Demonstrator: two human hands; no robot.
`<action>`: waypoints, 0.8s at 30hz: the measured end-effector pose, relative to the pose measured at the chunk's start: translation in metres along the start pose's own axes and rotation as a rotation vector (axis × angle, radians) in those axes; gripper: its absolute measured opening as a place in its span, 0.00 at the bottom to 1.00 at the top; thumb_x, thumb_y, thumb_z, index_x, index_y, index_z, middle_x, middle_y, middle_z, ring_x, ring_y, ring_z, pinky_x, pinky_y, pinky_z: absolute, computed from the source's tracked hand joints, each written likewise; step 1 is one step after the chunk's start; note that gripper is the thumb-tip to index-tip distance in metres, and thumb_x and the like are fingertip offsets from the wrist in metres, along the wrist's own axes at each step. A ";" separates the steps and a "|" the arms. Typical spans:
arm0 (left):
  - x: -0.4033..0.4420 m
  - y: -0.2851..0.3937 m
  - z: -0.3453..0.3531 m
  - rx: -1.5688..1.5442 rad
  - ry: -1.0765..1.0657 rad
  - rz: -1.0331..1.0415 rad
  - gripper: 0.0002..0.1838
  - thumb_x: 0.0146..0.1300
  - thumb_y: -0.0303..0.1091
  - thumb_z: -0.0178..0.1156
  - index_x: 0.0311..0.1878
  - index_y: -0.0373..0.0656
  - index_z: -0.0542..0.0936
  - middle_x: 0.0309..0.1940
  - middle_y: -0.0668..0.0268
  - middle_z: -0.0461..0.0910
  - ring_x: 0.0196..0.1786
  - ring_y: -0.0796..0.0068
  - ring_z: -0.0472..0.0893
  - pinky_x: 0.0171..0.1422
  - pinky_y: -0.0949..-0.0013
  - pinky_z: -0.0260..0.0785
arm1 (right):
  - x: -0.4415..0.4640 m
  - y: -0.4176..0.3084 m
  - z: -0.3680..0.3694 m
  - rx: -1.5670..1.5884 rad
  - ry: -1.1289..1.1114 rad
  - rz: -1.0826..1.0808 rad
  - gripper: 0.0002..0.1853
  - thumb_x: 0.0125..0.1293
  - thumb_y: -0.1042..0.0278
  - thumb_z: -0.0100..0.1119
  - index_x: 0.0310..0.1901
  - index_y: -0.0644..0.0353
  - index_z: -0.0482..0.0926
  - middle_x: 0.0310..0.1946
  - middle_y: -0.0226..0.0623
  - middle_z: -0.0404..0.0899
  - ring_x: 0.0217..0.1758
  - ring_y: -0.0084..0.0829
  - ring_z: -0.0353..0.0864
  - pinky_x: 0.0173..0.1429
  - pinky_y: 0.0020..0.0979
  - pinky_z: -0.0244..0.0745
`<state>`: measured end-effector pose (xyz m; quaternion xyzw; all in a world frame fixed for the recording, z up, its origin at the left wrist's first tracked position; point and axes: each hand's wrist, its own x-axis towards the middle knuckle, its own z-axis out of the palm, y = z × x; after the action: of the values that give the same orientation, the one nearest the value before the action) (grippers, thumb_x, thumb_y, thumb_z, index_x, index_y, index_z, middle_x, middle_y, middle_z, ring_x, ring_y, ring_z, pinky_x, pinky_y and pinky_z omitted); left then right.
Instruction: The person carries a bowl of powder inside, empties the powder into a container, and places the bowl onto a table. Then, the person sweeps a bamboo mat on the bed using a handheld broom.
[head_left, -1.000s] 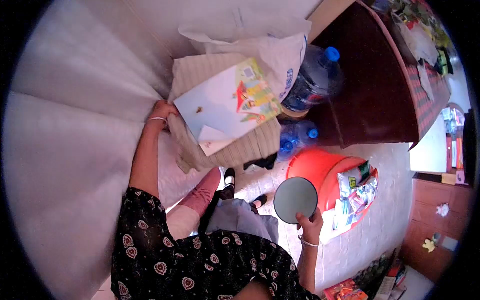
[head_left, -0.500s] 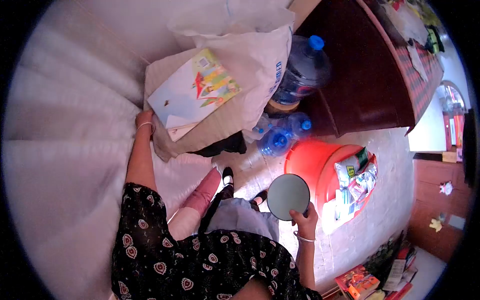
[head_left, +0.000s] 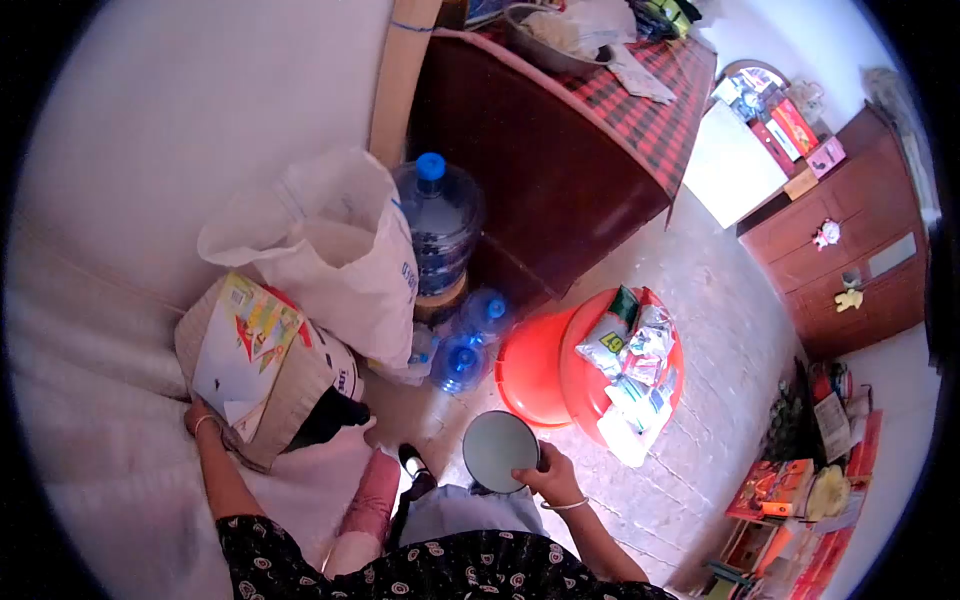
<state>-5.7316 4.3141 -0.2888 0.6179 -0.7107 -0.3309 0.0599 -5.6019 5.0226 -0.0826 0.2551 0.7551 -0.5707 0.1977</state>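
My right hand (head_left: 552,475) is closed around the side of a round pale mug (head_left: 499,450) with a dark rim, its open top facing me. The thumb lies over the rim. My left hand (head_left: 200,417) is at the lower left corner of a beige cloth bag (head_left: 262,440), closed on its edge, with the fingers partly hidden. A thin book with a colourful printed cover (head_left: 245,350) lies on the bag, with a white paper (head_left: 243,412) at its lower end. Dark cloth (head_left: 330,415) sticks out at the bag's right side.
A white woven sack (head_left: 330,240) stands behind the bag. Beside it are a large water bottle (head_left: 437,225) and smaller bottles (head_left: 460,362). A red bucket (head_left: 530,370) holds up a red lid with packets (head_left: 630,350). A brown cabinet (head_left: 520,170) stands behind.
My view has turned, so the room's things appear farther left and lower, and more of the cabinet top and right side shows. Both hands keep their holds.
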 end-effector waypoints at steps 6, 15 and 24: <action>-0.011 0.015 0.004 0.103 0.219 0.067 0.26 0.53 0.48 0.53 0.36 0.27 0.78 0.38 0.44 0.78 0.42 0.50 0.78 0.45 0.56 0.70 | -0.002 0.001 -0.015 0.092 -0.007 -0.015 0.33 0.42 0.61 0.68 0.49 0.73 0.70 0.35 0.41 0.78 0.34 0.26 0.77 0.40 0.26 0.73; -0.177 0.089 -0.001 0.290 0.431 0.409 0.24 0.57 0.41 0.50 0.48 0.27 0.72 0.45 0.44 0.73 0.48 0.49 0.74 0.52 0.57 0.67 | -0.006 0.020 -0.049 0.221 -0.065 0.003 0.29 0.43 0.65 0.67 0.47 0.71 0.70 0.30 0.37 0.77 0.25 0.23 0.75 0.27 0.22 0.70; -0.359 0.084 0.055 -0.041 0.452 0.829 0.26 0.52 0.27 0.56 0.54 0.27 0.65 0.53 0.44 0.67 0.58 0.48 0.65 0.64 0.58 0.54 | -0.009 0.047 -0.090 0.429 -0.114 -0.052 0.23 0.45 0.67 0.64 0.42 0.72 0.73 0.26 0.35 0.74 0.20 0.21 0.71 0.19 0.21 0.64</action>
<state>-5.7473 4.6667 -0.1694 0.3374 -0.8599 -0.1504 0.3523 -5.5665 5.1176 -0.0885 0.2391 0.6104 -0.7365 0.1666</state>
